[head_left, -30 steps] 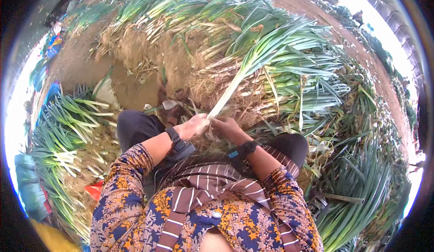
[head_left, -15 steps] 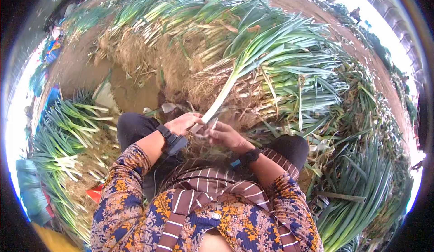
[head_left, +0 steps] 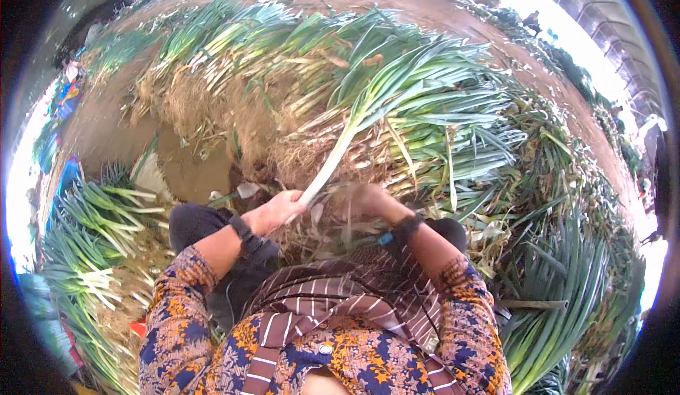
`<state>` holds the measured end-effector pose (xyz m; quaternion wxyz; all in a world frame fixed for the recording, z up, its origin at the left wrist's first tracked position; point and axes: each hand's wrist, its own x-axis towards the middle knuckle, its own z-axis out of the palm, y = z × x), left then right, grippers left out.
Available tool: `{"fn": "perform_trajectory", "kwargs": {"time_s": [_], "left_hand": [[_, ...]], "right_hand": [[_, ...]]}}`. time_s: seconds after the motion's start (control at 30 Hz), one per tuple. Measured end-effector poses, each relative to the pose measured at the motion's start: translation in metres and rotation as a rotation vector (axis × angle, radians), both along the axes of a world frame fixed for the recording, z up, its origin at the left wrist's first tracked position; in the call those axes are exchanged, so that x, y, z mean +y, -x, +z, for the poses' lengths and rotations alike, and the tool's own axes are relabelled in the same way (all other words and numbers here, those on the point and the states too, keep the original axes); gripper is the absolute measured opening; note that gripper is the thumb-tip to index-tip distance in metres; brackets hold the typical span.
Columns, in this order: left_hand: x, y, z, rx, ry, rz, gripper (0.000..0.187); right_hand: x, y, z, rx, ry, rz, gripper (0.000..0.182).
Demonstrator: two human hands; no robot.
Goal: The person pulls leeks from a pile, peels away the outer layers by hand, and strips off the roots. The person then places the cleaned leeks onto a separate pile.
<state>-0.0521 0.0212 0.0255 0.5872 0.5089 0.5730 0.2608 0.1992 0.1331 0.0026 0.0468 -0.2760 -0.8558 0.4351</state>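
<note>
My left hand (head_left: 278, 211) is wrapped round the lower white end of a leek (head_left: 331, 160). The stalk slants up and to the right, and its green leaves fan out over the pile. To the right of the stalk is my right hand (head_left: 360, 201), smeared by motion, its fingers not clear. A pale strip of peel (head_left: 316, 211) hangs beside the lower stalk, between the two hands. Several untrimmed leeks (head_left: 432, 122) with brown roots lie just beyond the hands.
White-stemmed leeks (head_left: 95, 214) lie in a row at the left. More long leaves (head_left: 556, 303) are heaped at the right, with a wooden stick (head_left: 533, 304) across them. A striped apron (head_left: 312, 297) covers my lap. Far off at the upper right is a person (head_left: 531, 23).
My right hand has moved away from the leek's lower end, up and to the right. My left hand keeps its hold. The whole view has shifted a little.
</note>
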Motion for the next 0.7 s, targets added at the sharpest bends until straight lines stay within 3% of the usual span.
{"fn": "perform_trajectory", "kwargs": {"time_s": [0.03,0.1,0.17,0.23,0.27,0.3,0.37,0.4,0.43,0.47,0.53,0.63,0.7], "left_hand": [[-0.008,-0.005,0.015,0.02,-0.059,-0.011,0.032],[-0.019,-0.002,0.021,0.019,-0.058,-0.068,0.032],[-0.039,-0.007,0.058,-0.085,0.063,-0.025,0.031],[-0.047,0.007,0.046,-0.037,-0.066,-0.053,0.03],[-0.053,0.012,0.051,-0.037,-0.057,-0.04,0.03],[-0.058,0.014,0.06,-0.036,-0.048,-0.026,0.03],[-0.066,0.017,0.077,-0.034,-0.012,-0.016,0.032],[-0.07,0.017,0.078,-0.026,-0.014,0.004,0.032],[-0.077,0.017,0.076,-0.019,-0.009,0.023,0.032],[-0.076,0.015,0.067,-0.016,-0.122,-0.007,0.032],[-0.08,0.013,0.058,-0.007,-0.058,0.004,0.032],[-0.08,0.004,0.06,-0.052,0.026,0.063,0.031],[-0.083,0.001,0.055,-0.097,0.101,0.117,0.03]], "right_hand": [[0.01,0.0,0.034,-0.028,0.142,-0.285,0.02],[0.048,0.012,-0.003,0.689,0.884,-0.776,0.027],[0.075,0.026,-0.004,0.267,0.361,-0.796,0.031],[0.101,0.055,-0.032,-0.218,-0.386,-0.895,0.033],[0.1,0.052,-0.032,-0.17,-0.478,-0.854,0.033],[0.106,0.047,-0.021,-0.19,-0.335,-0.711,0.034],[0.116,0.053,-0.02,0.588,0.795,-0.987,0.036],[0.127,0.061,-0.036,0.976,1.243,-0.881,0.037],[0.087,0.068,0.024,0.978,1.18,-0.985,0.04],[0.078,0.071,0.028,0.958,1.093,-0.879,0.039],[0.078,0.082,0.014,0.843,0.937,-0.759,0.039],[0.057,0.092,0.024,0.936,0.93,-0.987,0.035],[0.056,0.1,0.001,0.956,0.743,-1.169,0.035]]}}
